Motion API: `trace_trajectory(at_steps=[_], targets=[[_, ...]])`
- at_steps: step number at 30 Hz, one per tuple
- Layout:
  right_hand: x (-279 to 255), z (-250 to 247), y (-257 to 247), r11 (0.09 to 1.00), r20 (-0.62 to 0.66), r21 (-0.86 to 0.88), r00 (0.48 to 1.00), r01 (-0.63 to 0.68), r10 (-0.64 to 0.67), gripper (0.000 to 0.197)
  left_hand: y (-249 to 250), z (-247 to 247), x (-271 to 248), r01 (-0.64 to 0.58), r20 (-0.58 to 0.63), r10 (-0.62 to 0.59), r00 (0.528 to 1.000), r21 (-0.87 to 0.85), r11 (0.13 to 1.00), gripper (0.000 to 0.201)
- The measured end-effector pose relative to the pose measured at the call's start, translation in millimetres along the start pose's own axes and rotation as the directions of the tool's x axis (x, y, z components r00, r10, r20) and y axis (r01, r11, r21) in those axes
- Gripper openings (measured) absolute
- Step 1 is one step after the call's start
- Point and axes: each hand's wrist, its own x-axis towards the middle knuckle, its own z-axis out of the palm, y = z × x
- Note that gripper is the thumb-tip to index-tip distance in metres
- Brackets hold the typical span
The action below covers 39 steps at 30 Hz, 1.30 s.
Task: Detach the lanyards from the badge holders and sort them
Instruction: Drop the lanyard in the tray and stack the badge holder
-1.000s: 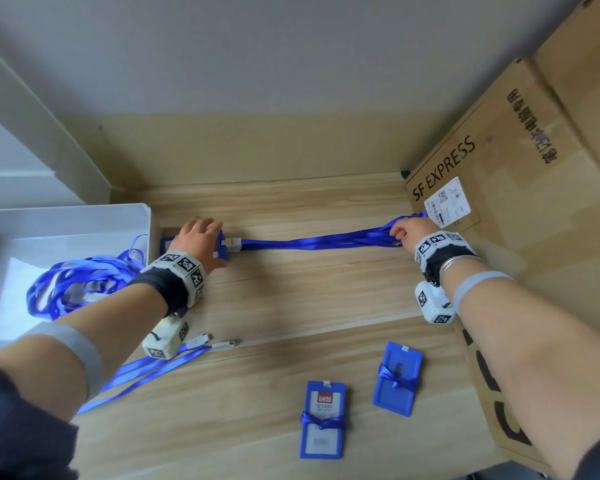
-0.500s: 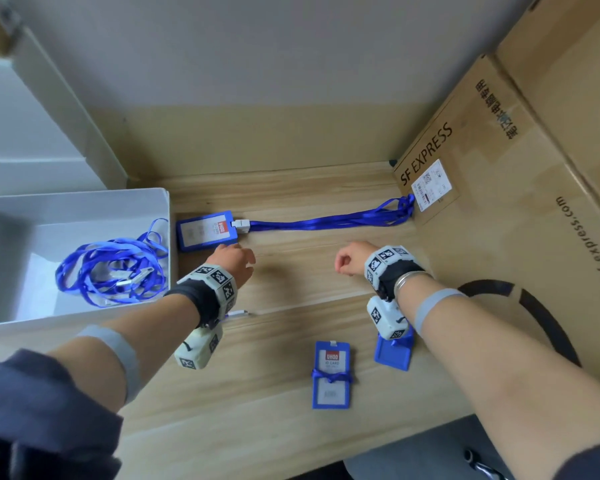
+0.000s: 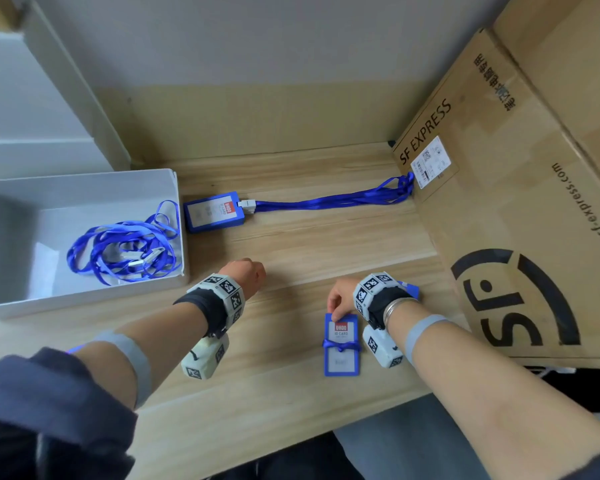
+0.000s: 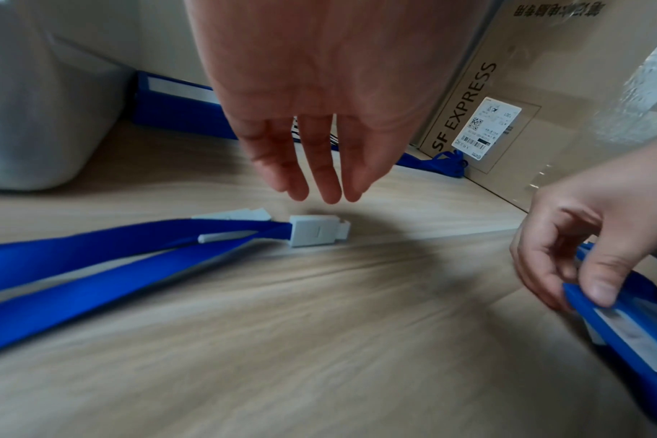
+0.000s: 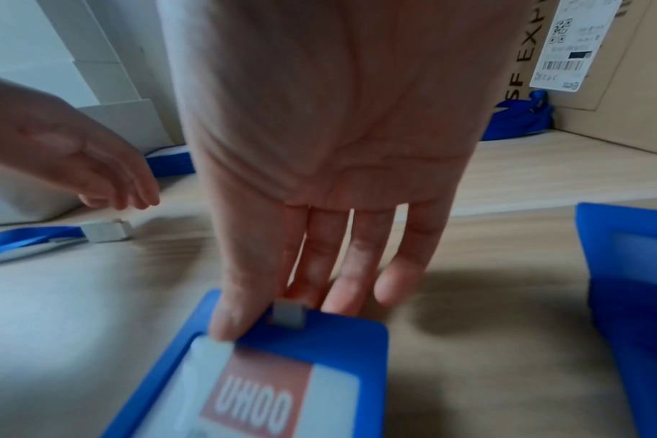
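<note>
Two hands: my right hand (image 3: 340,299) pinches the blue plastic badge holder (image 3: 341,344); left hand (image 4: 312,166) hangs relaxed, empty. Yanking could snap its clip.

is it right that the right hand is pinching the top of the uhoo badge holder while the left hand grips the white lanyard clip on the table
Not quite. The right hand does pinch the top of the UHOO badge holder, but the left hand grips nothing: its fingers hang relaxed just above the white lanyard clip, which lies free on the table. The left wrist view shows the gap.
</note>
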Motion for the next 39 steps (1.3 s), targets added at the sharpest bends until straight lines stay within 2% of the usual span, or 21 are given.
trace_trajectory(at_steps=[4, 7, 11, 14, 17, 19, 22, 24, 27, 28, 33, 39], targets=[[-3, 4, -8, 0.999, -0.038, -0.046, 0.999, -0.016, 0.014, 0.027, 0, 0, -4, -0.05, 0.018, 0.05, 0.999, 0.0, 0.999, 0.032], [-9, -8, -17, 0.999, -0.115, -0.034, 0.993, -0.007, 0.003, 0.028, 0, 0, -5, -0.094, 0.052, 0.096, 0.994, -0.041, 0.995, 0.028], [-10, -27, -31, 0.997, -0.248, 0.057, 0.968, 0.057, -0.041, 0.028, 7, -2, -8, -0.104, 0.092, 0.117, 0.989, -0.134, 0.985, 0.029], [-10, -39, -44, 0.983, -0.33, 0.146, 0.942, 0.11, -0.057, 0.026, 12, -5, -10, -0.129, 0.065, 0.143, 0.988, -0.177, 0.976, 0.032], [-11, -49, -56, 0.97, -0.39, 0.18, 0.917, 0.161, -0.08, 0.025, 14, -8, -12, -0.093, 0.088, 0.121, 0.989, -0.268, 0.959, 0.038], [-10, -53, -62, 0.96, -0.436, 0.198, 0.895, 0.2, -0.096, 0.024, 16, -9, -13, -0.068, 0.108, 0.105, 0.989, -0.302, 0.951, 0.036], [-8, -55, -69, 0.921, -0.518, 0.281, 0.85, 0.272, -0.093, 0.019, 12, -9, -16, -0.033, 0.075, 0.062, 0.995, -0.346, 0.938, 0.029], [-7, -54, -73, 0.894, -0.586, 0.311, 0.805, 0.322, -0.086, 0.016, 7, -9, -16, 0.006, 0.064, 0.023, 0.998, -0.424, 0.906, 0.03], [-5, -50, -76, 0.903, -0.698, 0.264, 0.713, 0.34, -0.064, 0.016, 1, -12, -19, 0.041, 0.05, -0.019, 0.999, -0.486, 0.873, 0.032], [-4, -49, -77, 0.906, -0.704, 0.258, 0.707, 0.336, -0.062, 0.015, 0, -13, -19, 0.049, 0.046, -0.03, 0.998, -0.495, 0.867, 0.032], [-5, -41, -83, 0.894, -0.59, 0.286, 0.798, 0.344, -0.119, 0.017, -7, -22, -18, 0.093, 0.029, -0.093, 0.995, -0.566, 0.819, 0.03], [-3, -38, -84, 0.907, -0.625, 0.262, 0.774, 0.33, -0.101, 0.013, -9, -23, -20, 0.118, 0.047, -0.117, 0.992, -0.673, 0.731, 0.033]])
